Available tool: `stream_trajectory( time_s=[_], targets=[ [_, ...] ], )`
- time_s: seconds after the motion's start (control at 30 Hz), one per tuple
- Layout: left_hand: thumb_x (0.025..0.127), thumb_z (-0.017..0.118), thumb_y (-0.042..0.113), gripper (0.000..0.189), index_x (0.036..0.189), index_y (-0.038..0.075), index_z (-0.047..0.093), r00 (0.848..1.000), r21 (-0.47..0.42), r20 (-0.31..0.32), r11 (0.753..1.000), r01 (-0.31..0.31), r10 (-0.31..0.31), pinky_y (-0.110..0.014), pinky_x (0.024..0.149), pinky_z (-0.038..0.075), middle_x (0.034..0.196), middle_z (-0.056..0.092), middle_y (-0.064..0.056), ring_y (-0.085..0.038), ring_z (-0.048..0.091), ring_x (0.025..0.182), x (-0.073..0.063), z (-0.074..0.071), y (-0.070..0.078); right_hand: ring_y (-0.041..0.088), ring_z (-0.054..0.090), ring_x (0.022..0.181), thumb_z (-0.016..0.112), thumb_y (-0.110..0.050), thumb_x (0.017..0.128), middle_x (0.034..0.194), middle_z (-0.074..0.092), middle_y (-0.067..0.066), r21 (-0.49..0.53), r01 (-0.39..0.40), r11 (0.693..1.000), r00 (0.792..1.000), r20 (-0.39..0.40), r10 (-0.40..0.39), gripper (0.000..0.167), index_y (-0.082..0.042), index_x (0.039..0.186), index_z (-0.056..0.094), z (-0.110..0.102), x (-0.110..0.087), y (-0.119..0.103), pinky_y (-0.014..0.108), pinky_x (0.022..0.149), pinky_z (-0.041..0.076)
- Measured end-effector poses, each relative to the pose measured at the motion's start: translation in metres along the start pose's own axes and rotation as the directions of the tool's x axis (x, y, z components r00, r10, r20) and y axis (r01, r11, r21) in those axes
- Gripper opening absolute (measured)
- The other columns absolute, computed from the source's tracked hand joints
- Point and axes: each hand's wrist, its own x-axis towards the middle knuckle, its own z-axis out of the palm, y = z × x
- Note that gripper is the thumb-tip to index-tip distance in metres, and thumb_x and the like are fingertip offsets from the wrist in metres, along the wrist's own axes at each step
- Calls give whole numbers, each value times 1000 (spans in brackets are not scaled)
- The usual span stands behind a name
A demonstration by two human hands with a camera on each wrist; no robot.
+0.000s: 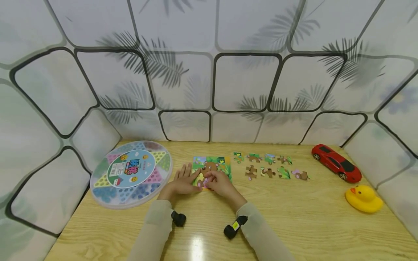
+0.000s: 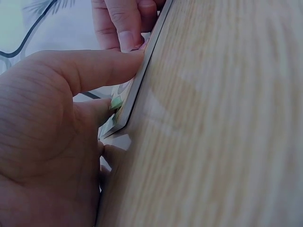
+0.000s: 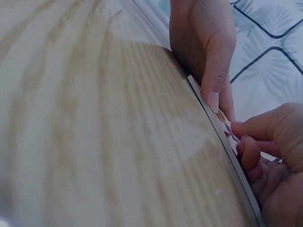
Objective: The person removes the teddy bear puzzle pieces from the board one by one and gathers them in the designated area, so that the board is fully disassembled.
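A small jigsaw puzzle (image 1: 226,167) with a brown bear on green leaves lies flat in its tray in front of me. My left hand (image 1: 183,182) rests over its left side, fingers spread and fairly straight, thumb along the near edge. In the left wrist view that thumb (image 2: 106,71) presses on the tray's rim. My right hand (image 1: 222,184) is over the lower middle, thumb and index finger pinching a pinkish puzzle piece (image 3: 227,128) at the puzzle's surface. The other fingers of the right hand are curled, and most of the pinched piece is hidden.
Several loose puzzle pieces (image 1: 267,172) lie in two rows right of the puzzle. A round Chinese checkers box (image 1: 101,181) sits to the left. On the far right are a red toy car (image 1: 336,163) and a yellow rubber duck (image 1: 364,198). A patterned fabric wall (image 1: 186,125) rises behind.
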Motion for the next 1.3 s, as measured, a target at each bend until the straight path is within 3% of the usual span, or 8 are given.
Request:
stream_trajectory(
  time_s=[0.1,0.37,0.77,0.97,1.3],
  targets=[
    [91,55,43,78,153,16,16,1000,-2,-7,1000,-3,3,-56,111,-8,155,-16,-21,-36,-19,141,0,0,0,8,51,60,67,-8,87,79,59,2,33,-9,999,1000,-7,10,20,0,106,66,1,-1,0,22,53,45],
    [90,58,41,80,153,14,16,1000,-41,-21,999,-9,8,-54,111,-10,155,-15,-20,-36,-19,141,2,3,-3,7,54,61,67,-8,87,83,62,5,116,-5,993,999,-38,9,16,0,100,64,3,0,1,22,53,48],
    [88,56,45,80,153,16,18,999,-73,-32,997,-21,19,-54,110,-11,155,-14,-20,-35,-19,141,2,3,-4,7,54,58,68,-6,86,73,65,3,176,-77,981,983,-151,104,8,-2,93,66,8,0,-5,23,53,46],
    [88,56,46,79,153,19,19,999,-68,-32,998,-13,11,-54,111,-10,156,-14,-18,-34,-19,141,1,3,-3,7,52,54,67,-4,85,70,64,1,244,-105,964,977,-158,146,8,-1,93,66,8,-1,-6,21,49,45],
    [89,52,48,77,153,19,20,999,-57,-38,998,-11,9,-55,111,-8,156,-13,-17,-34,-18,141,2,4,-3,8,50,51,66,-3,86,70,61,1,252,-82,964,978,-164,126,5,-1,91,66,9,-1,-3,20,46,42]
  ],
)
